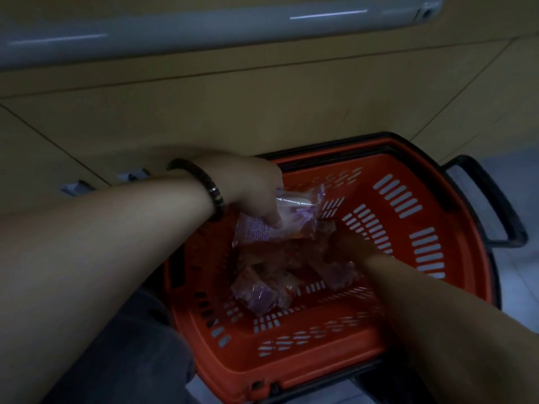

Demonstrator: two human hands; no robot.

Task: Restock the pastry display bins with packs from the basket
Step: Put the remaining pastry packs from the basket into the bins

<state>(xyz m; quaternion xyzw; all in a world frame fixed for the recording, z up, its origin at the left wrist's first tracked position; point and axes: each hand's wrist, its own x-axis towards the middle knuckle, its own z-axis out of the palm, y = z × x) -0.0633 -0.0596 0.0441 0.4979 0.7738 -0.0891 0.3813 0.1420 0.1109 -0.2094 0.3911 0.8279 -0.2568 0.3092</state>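
Though the light is dim, the basket (423,228) reads clearly as moulded orange plastic, its walls and floor pierced with rows of short slots, its rim edged in black and a black loop handle (495,205) folded down on the far right side. It stands on a pale floor (519,170) just beside a tan, wood-grained cabinet front (233,112), with a smooth whitish rail (204,24) running across above.

The left hand (250,185), a dark beaded bracelet (211,189) round its wrist, is over the basket's far left corner. Its fingers (272,218) are curled down round a pastry pack (294,220), a crinkly clear film wrapper with purple print and a crimped end, held raised above the other contents.

In the bottom of the basket lies a loose heap of similar packs (262,290), glossy wrappers with purple and reddish tints, overlapping at odd angles; their exact number is unclear in the gloom. The right hand (347,243) reaches down into this heap from the right, low inside the basket and in deep shadow. It touches the packs, but whether its fingers are closed on one or merely resting among them cannot be told.

Grey fabric, likely a trouser leg (131,345), shows at the lower left beside the basket.
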